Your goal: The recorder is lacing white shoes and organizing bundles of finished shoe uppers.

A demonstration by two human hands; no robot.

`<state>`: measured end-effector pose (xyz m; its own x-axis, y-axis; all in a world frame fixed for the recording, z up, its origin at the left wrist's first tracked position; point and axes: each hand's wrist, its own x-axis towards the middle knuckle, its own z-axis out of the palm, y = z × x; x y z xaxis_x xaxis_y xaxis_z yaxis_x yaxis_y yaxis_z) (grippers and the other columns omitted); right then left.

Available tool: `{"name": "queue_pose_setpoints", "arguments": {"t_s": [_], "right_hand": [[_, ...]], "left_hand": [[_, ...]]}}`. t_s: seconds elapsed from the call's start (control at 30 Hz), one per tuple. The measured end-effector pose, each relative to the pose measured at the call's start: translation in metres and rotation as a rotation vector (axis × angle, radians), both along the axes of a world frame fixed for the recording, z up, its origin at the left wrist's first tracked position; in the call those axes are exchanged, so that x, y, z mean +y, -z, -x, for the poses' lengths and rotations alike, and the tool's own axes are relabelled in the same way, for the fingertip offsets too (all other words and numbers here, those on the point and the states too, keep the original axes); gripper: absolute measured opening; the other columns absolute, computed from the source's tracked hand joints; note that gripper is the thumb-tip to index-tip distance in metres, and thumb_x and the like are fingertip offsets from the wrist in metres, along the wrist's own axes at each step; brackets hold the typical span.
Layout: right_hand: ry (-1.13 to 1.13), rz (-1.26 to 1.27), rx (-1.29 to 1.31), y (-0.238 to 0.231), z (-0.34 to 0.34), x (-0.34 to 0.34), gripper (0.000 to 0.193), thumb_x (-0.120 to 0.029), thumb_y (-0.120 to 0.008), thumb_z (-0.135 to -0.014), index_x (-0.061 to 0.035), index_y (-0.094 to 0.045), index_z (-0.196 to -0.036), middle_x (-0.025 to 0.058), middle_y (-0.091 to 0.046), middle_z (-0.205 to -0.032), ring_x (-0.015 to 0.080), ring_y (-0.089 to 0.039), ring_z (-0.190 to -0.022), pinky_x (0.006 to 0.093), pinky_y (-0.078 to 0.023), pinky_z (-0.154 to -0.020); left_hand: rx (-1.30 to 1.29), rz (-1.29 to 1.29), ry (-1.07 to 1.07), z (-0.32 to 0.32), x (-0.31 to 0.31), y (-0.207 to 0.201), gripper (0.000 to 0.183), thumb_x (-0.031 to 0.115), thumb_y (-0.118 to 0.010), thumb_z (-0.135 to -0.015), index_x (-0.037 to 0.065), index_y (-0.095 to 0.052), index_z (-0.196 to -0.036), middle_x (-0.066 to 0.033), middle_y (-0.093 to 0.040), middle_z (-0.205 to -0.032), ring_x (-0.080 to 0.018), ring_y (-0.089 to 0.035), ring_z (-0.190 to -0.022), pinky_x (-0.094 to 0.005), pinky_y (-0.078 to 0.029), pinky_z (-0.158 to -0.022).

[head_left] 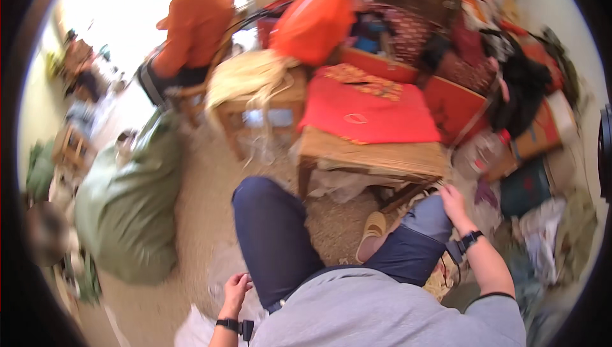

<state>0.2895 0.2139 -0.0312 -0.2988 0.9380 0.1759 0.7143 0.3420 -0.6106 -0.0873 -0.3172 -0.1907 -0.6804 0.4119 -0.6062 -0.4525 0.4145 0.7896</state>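
Note:
My left hand (236, 291) hangs low beside my left thigh, above pale plastic sheeting (223, 264). Its fingers are curled together at the tips; anything between them is too small to make out. At my right knee, close to the front right corner of a wooden table (370, 155), is my right hand (454, 205). The fingers there are bent and closed near something whitish by the table edge, which I cannot name. A red cloth (376, 114) covers most of the table top, with a thin pale loop (356, 118) and a strip of yellow-orange pieces (363, 82) on it.
A wooden stool (255, 101) left of the table bears pale yellow strands (248, 79). A bulging green sack (131, 200) stands on the floor at left. Another person (194, 25) sits beyond it. Bags, boxes and a clear plastic bottle (477, 155) crowd the right side.

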Motion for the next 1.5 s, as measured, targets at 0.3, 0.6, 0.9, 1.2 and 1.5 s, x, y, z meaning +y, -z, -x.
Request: {"name": "queue_pose_setpoints", "arguments": {"t_s": [0.3, 0.6, 0.9, 1.2, 1.5], "right_hand": [[0.119, -0.061, -0.029, -0.004, 0.039, -0.026, 0.029, -0.036, -0.061, -0.084, -0.0086, -0.071, -0.085, 0.0131, -0.069, -0.081, 0.0317, -0.065, -0.075, 0.0432, -0.051, -0.067], [0.204, -0.219, -0.014, -0.026, 0.017, -0.058, 0.027, -0.035, -0.062, -0.085, -0.0098, -0.069, -0.077, 0.0104, -0.069, -0.077, 0.0326, -0.064, -0.081, 0.0447, -0.050, -0.071], [0.304, -0.077, -0.030, -0.033, 0.016, -0.081, 0.025, -0.033, -0.061, -0.087, -0.0087, -0.067, -0.085, 0.0094, -0.067, -0.084, 0.0302, -0.063, -0.088, 0.0417, -0.049, -0.075], [0.346, 0.013, -0.025, -0.038, 0.011, -0.081, 0.024, -0.031, -0.060, -0.088, -0.0085, -0.067, -0.088, 0.0100, -0.067, -0.087, 0.0310, -0.063, -0.088, 0.0413, -0.049, -0.075], [0.288, -0.069, -0.038, -0.029, 0.011, -0.083, 0.021, -0.030, -0.060, -0.087, -0.0093, -0.067, -0.088, 0.0098, -0.066, -0.085, 0.0305, -0.062, -0.088, 0.0419, -0.049, -0.075]], "left_hand": [[0.486, -0.421, 0.212, 0.045, 0.150, -0.206, 0.034, 0.026, -0.047, -0.102, -0.002, -0.061, -0.116, -0.0077, -0.063, -0.099, -0.0147, -0.057, -0.086, -0.0281, -0.045, -0.081], [0.423, -1.708, 0.889, 0.037, 0.291, -0.318, 0.062, 0.056, -0.040, -0.094, 0.006, -0.058, -0.125, -0.0147, -0.054, -0.114, -0.0237, -0.052, -0.080, -0.0383, -0.041, -0.076], [0.127, -1.812, 0.974, -0.001, 0.352, -0.295, 0.062, 0.057, -0.040, -0.094, 0.006, -0.058, -0.125, -0.0149, -0.054, -0.115, -0.0237, -0.052, -0.081, -0.0382, -0.041, -0.076], [0.098, -1.784, 0.935, -0.001, 0.355, -0.283, 0.063, 0.057, -0.040, -0.094, 0.006, -0.058, -0.126, -0.0150, -0.054, -0.116, -0.0236, -0.052, -0.081, -0.0382, -0.041, -0.077], [0.138, -1.741, 0.957, -0.002, 0.349, -0.291, 0.063, 0.057, -0.040, -0.094, 0.006, -0.058, -0.126, -0.0152, -0.054, -0.117, -0.0236, -0.052, -0.082, -0.0381, -0.041, -0.077]]}}
